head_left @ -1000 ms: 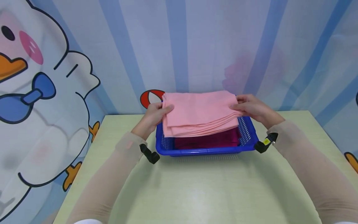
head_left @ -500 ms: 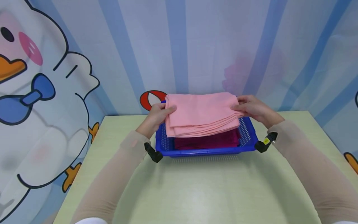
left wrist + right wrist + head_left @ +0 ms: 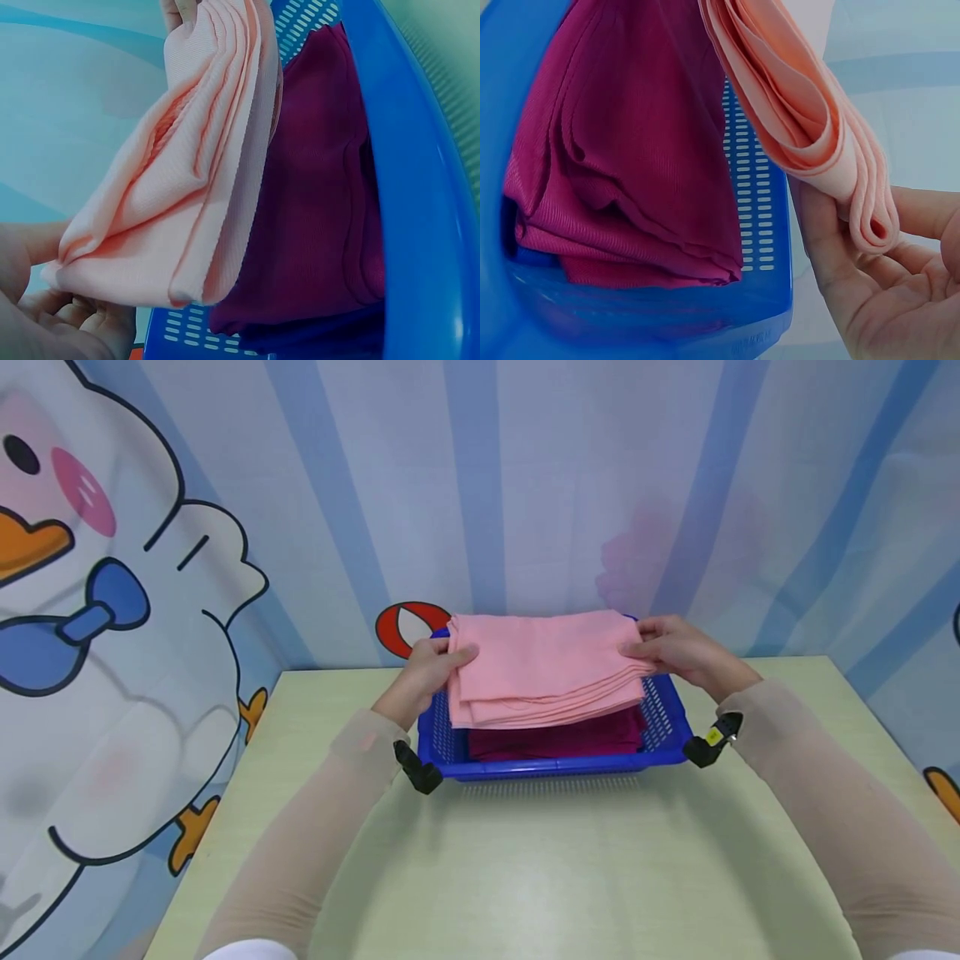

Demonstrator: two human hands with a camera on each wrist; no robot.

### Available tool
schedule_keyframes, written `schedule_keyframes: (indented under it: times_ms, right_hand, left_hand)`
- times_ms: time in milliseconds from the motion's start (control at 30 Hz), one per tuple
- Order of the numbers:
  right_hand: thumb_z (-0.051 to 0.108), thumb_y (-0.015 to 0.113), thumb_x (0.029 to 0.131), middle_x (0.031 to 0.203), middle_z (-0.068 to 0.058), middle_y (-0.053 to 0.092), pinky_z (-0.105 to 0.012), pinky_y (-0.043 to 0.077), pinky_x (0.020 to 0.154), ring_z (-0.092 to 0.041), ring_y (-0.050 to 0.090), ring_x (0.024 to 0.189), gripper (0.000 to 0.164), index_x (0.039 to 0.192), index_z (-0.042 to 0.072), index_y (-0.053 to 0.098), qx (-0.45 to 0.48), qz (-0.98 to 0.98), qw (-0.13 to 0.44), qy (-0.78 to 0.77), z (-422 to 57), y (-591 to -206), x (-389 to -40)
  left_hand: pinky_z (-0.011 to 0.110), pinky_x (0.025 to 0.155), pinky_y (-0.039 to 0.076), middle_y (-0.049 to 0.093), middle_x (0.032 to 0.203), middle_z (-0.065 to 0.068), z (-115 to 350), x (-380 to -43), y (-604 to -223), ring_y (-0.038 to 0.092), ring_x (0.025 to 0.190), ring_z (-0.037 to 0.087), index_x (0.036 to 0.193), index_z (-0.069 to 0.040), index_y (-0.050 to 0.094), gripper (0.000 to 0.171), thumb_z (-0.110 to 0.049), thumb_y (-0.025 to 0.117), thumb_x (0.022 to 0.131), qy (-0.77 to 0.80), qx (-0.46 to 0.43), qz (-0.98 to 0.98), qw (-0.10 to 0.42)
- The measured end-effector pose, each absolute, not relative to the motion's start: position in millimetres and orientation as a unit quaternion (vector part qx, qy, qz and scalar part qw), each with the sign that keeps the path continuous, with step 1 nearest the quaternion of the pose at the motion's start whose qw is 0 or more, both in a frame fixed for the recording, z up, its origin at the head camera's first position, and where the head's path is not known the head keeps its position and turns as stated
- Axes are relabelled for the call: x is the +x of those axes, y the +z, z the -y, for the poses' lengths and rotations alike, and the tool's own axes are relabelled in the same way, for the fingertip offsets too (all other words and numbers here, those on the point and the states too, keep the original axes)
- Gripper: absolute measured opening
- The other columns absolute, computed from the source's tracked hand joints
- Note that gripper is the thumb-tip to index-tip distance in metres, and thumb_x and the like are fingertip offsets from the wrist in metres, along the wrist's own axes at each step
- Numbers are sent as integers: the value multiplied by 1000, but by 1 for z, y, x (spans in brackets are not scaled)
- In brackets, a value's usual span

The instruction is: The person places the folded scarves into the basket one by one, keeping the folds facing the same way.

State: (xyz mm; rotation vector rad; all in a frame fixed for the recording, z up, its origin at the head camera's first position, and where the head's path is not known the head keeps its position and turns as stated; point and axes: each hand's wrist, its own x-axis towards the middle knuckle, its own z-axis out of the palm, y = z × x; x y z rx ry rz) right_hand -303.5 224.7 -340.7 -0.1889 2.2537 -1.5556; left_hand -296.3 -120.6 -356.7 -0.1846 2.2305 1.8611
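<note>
A folded pink cloth point(image 3: 547, 660) in several layers is held over a blue plastic basket point(image 3: 555, 768). My left hand point(image 3: 431, 672) pinches its left edge, thumb on top and fingers beneath. At the opposite edge, my right hand point(image 3: 678, 652) grips it the same way. In the right wrist view the cloth's rounded folds point(image 3: 847, 180) sit between thumb and fingers. Below it, inside the basket, lies a folded magenta cloth point(image 3: 555, 737), seen more fully in the left wrist view as a dark purple-red cloth point(image 3: 315, 202). Something dark blue point(image 3: 322, 334) shows under that one.
The basket stands toward the back of a pale green table point(image 3: 525, 868), close to a blue striped backdrop point(image 3: 570, 485). A cartoon duck point(image 3: 112, 677) is printed on the left. Black wrist cameras point(image 3: 416, 768) sit on both wrists.
The left hand and the pink cloth's left side have shifted slightly to the right and a little down. The right hand has barely moved; the basket is still.
</note>
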Motion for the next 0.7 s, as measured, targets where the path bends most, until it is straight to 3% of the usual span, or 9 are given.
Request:
schedule_keyframes:
  times_ms: [267,467,700]
  right_hand:
    - [12,56,103,76,3,51,-21,49,59,-6,48,62,31,123,-9,45,-66,-820,186,-537,-224,-342,-303]
    - [11,57,102,74,2,48,-20,47,56,-6,46,60,26,117,-8,47,-63,-826,180,-530,-223,-344,-305]
    - [10,57,102,77,2,51,-19,48,56,-5,49,60,34,127,-10,45,-55,-828,180,-528,-221,-347,-308]
  left_hand:
    - [34,87,57,66,118,17,118,-298,-362,68,99,26,136,-1,58,44,-21,67,98,628,-69,-768,108]
    - [34,89,56,65,118,17,117,-300,-366,67,98,25,137,0,57,45,-22,66,98,624,-70,-771,110]
    - [34,90,56,65,118,16,116,-301,-369,67,99,24,137,-1,58,45,-23,66,99,612,-73,-781,103]
